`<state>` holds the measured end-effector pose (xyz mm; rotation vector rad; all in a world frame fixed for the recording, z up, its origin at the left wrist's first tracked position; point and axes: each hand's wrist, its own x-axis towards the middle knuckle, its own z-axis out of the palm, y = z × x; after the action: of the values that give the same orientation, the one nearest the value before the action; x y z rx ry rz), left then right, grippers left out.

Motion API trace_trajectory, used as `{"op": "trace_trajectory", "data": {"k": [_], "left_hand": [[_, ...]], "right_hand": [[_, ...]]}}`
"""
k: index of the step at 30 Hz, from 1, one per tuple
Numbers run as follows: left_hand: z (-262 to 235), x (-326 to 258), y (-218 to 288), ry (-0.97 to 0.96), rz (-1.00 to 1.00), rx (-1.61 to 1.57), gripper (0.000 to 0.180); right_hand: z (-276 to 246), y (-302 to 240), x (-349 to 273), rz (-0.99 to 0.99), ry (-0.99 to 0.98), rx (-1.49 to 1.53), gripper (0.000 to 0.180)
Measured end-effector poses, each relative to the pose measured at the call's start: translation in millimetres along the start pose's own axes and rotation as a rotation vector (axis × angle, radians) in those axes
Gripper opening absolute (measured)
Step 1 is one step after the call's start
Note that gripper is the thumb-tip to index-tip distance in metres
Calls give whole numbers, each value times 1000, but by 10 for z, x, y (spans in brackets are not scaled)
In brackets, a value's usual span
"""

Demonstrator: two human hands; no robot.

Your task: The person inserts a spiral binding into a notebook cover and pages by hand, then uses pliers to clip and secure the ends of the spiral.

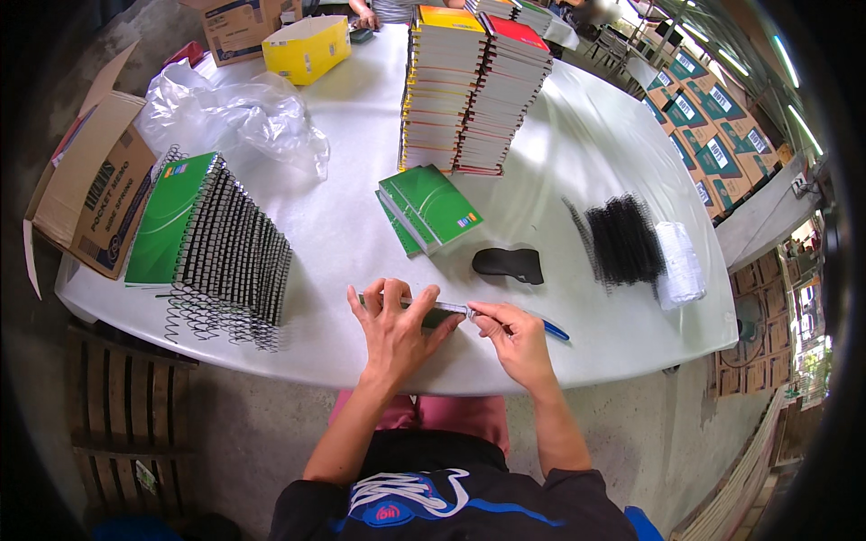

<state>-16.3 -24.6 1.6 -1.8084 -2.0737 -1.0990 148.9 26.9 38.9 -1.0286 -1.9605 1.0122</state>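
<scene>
Near the table's front edge, a thin notebook (442,307) is held on its edge, its spine upward. My left hand (395,323) is wrapped over it from above, fingers bent, thumb along the near side. At the spine's right end, my right hand (512,341) is closed in a pinch; what lies between its fingertips is too small to make out. A blue pen (556,331) lies just right of that hand. Beyond my hands are a few green notebooks (431,209) and a flat black object (508,265).
A tall stack of spiral-bound notebooks (442,99) stands at the back. At left are stacked green spiral notebooks (236,248), an open cardboard box (115,198), clear plastic (234,113) and a yellow box (307,51). Black wire coils (622,239) and a white bundle (679,266) lie right.
</scene>
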Motion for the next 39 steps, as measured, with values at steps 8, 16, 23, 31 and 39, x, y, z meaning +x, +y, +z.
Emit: {"op": "trace_trajectory", "data": {"k": [8,16,23,31,39], "left_hand": [[-26,-11,8,-30,30,-6,38],[-40,82,-40,-94,52,10,38],[-20,95,-31,-25,46,-3,40],[-23,99,-24,-33,39,-12,40],[29,2,-42,-30,16,42,42]], "right_hand": [[-37,41,38,-22,-45,48,14],[-188,43,270,-204,-435,139,21],[-204,-89,260,-1,-255,22,22],[-166,-4,189,-37,-390,-269,32],[59,-118,166,-155,-84,-221,27]]}}
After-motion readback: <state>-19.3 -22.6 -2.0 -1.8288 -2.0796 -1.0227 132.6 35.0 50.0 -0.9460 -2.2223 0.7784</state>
